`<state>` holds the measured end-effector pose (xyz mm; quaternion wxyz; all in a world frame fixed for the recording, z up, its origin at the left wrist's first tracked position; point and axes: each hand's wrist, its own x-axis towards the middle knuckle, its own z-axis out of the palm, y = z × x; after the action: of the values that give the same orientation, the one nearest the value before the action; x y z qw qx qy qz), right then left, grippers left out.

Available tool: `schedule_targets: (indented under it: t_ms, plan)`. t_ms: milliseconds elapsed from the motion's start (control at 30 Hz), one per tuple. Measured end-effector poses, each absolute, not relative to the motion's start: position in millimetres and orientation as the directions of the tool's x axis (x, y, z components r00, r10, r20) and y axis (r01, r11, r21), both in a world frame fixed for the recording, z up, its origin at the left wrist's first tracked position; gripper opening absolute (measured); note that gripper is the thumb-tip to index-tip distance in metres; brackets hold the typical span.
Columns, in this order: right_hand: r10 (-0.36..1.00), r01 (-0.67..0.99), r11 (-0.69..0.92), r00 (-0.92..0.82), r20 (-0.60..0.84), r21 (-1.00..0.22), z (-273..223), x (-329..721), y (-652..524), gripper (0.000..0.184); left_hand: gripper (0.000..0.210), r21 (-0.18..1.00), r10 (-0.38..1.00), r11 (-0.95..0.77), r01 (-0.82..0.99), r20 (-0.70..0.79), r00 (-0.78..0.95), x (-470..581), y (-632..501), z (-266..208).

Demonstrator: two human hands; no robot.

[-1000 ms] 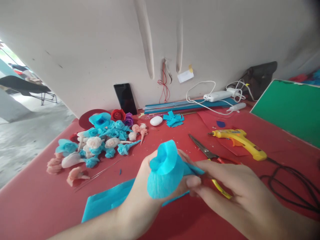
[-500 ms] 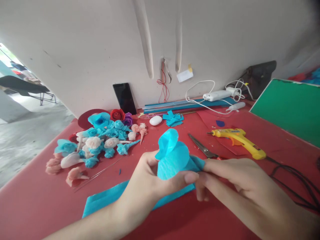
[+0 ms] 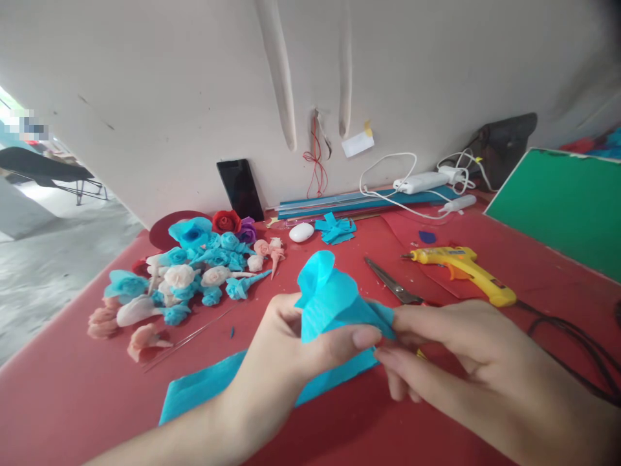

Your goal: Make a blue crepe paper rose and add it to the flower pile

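Pale wall ahead, bright floor to my left

Ahead of me rises a pale, greyish wall [image 3: 169, 77], scuffed in places, with two long raised strips [image 3: 279, 77] running down it. My red worktop [image 3: 63, 401] stands against its foot. Beyond the wall's left edge I see a smooth grey floor [image 3: 53, 278], a dark chair [image 3: 41, 165] on thin legs and a bright opening [image 3: 6, 100]. Shadow dims my upper right.
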<state>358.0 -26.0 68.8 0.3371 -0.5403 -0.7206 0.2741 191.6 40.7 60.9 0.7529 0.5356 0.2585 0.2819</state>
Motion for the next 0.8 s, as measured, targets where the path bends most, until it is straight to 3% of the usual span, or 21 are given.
schedule_targets:
  t_ms: [200,500,800]
  plan:
    - [0.986,0.528,0.127,-0.161,0.048,-0.84,69.3,355.6,-26.8,0.038,0.027,0.934,0.756,0.313,-0.17,-0.137,0.64,191.5,41.1,60.8]
    - [0.991,0.59,0.133,-0.073,0.111,-0.796,70.8,351.5,-27.5,0.038,0.03,0.941,0.78,0.298,-0.162,-0.143,0.609,191.2,40.6,62.6]
    - [0.974,0.441,0.151,-0.219,0.057,-0.885,74.0,355.4,-25.4,0.035,0.028,0.944,0.791,0.286,-0.163,-0.137,0.596,190.7,39.4,62.7]
